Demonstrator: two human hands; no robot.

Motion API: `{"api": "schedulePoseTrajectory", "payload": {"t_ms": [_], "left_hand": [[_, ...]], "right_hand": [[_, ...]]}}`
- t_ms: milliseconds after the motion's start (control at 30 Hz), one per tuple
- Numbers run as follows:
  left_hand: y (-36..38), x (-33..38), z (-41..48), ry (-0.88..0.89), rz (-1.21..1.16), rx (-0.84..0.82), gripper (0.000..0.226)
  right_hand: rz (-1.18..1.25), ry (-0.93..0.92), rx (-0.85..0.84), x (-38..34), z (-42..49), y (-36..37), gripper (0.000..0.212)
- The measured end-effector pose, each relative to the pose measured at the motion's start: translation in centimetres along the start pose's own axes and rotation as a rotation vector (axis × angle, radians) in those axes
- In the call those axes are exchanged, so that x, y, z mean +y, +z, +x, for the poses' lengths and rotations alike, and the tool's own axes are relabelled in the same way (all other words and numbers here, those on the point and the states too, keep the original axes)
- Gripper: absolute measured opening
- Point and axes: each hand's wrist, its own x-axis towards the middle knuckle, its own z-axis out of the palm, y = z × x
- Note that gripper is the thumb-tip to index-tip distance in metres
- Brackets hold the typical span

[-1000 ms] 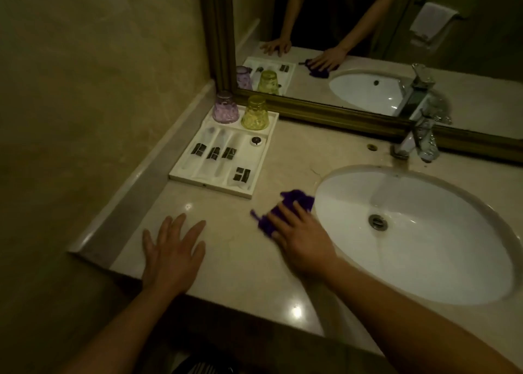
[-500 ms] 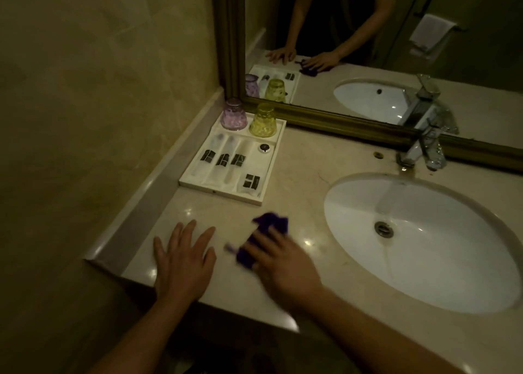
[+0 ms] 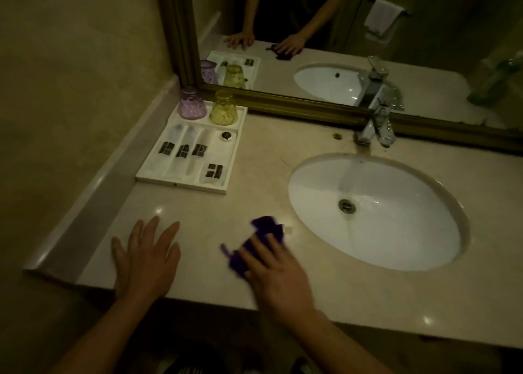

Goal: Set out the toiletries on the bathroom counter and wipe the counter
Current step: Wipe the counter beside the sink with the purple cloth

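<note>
A: While the right hand (image 3: 278,277) presses flat on the cloth (image 3: 261,239) at lower centre, fingers spread over it and not pinching, the left hand (image 3: 145,257) lies open, fingers fanned, palm down on the counter (image 3: 353,294) at lower left. Why?

B: Judgement: a brace. Weight goes on the left so the right can push the cloth. Cloth sits between the left hand and the sink (image 3: 376,212), just beside the basin rim. Its edges are blurred, so it is probably mid-stroke.

A: Toiletries?

B: Set out, by the look. Tray (image 3: 181,182) at left of centre, against the splashback. Two cups upside down at its far end, purple cup (image 3: 192,103) left and yellow cup (image 3: 223,108) right, likely inverted to keep the insides clean. Sachets (image 3: 184,151) lie in rows nearer the viewer. Small round cap (image 3: 226,136) beside them; cannot tell what it is.

A: Anything in the cloth's path?

B: Bare stone between tray and hands. Tap (image 3: 376,127) stands upper right, well apart. Mirror (image 3: 339,34) repeats both hands, same posture.

A: Stage?

B: Wiping the front strip; the area beyond the sink is probably left.
</note>
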Motion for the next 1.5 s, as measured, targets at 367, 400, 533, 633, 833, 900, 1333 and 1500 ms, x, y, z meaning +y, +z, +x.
{"api": "schedulePoseTrajectory", "payload": {"t_ms": [367,400,533,633,833,900,1333,1500], "left_hand": [[-0.6,1.7,0.1,0.096,-0.021,-0.029,0.058],[-0.6,2.2,0.1,0.111,-0.021,-0.037,0.058],[-0.6,1.7,0.3,0.082,-0.045,-0.045,0.052],[-0.5,-0.3,0.2,-0.011,0.008,-0.045,0.049],[-0.1,-0.3,0.3,-0.068,0.024,-0.035,0.055],[0.0,-0.5,0.2,-0.067,0.025,-0.036,0.057],[0.0,-0.4,0.2,-0.099,-0.015,0.019,0.058],[-0.1,-0.4,0.2,-0.130,-0.065,0.068,0.060]], "right_hand": [[-0.180,0.646,0.042,8.6,-9.0,-2.0,0.045],[-0.157,0.495,0.055,6.4,-7.5,-1.9,0.046],[-0.031,0.233,0.100,3.0,-6.8,-1.0,0.045],[-0.069,0.400,0.144,6.8,-9.7,-1.5,0.049],[-0.008,0.149,0.040,1.9,-2.9,-0.3,0.044],[0.028,0.057,0.003,1.9,0.5,-0.7,0.048],[0.036,0.266,0.014,5.2,14.1,-1.5,0.051],[0.084,0.011,0.032,-3.6,7.4,-0.1,0.051]]}}
